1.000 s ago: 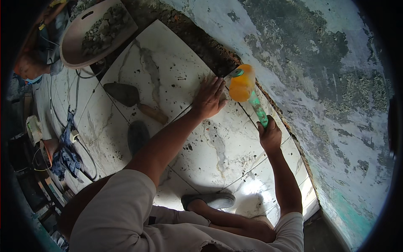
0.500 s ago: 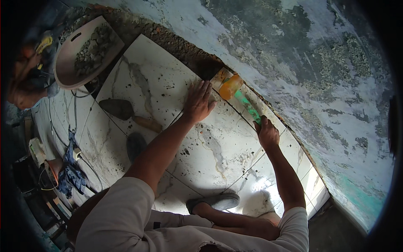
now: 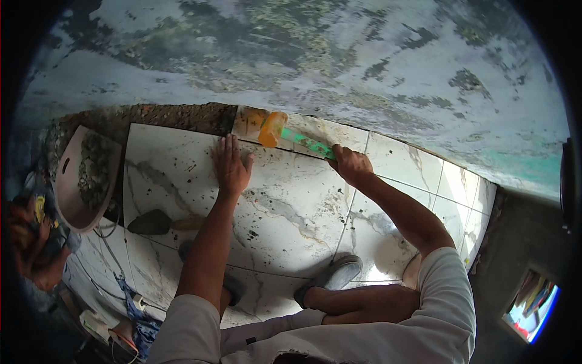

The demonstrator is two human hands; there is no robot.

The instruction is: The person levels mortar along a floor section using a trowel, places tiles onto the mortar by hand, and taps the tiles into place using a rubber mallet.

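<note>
My right hand [image 3: 353,165] is wrapped round the green handle of a mallet [image 3: 309,143]. Its orange head is over the narrow strip of tile [image 3: 245,121] by the wall; whether it touches the tile I cannot tell. My left hand [image 3: 232,170] lies flat, fingers spread, near the far edge of a large white marbled tile [image 3: 291,200], just left of the mallet head. Dirt crumbs dot this tile. Left of my left forearm lies a trowel [image 3: 150,222] with a wooden handle, partly hidden by the arm.
A pinkish basin [image 3: 60,194] of rubble stands at the left, beside another person [image 3: 39,242] holding something yellow. Bare rough ground [image 3: 163,116] runs between tiles and the peeling wall [image 3: 291,54]. Cables and a blue cloth [image 3: 144,330] lie at lower left.
My view has turned, so the wall now runs across the top and more floor shows at right. The mallet stays over the wall-side strip, and my left hand remains flat on the tile.
</note>
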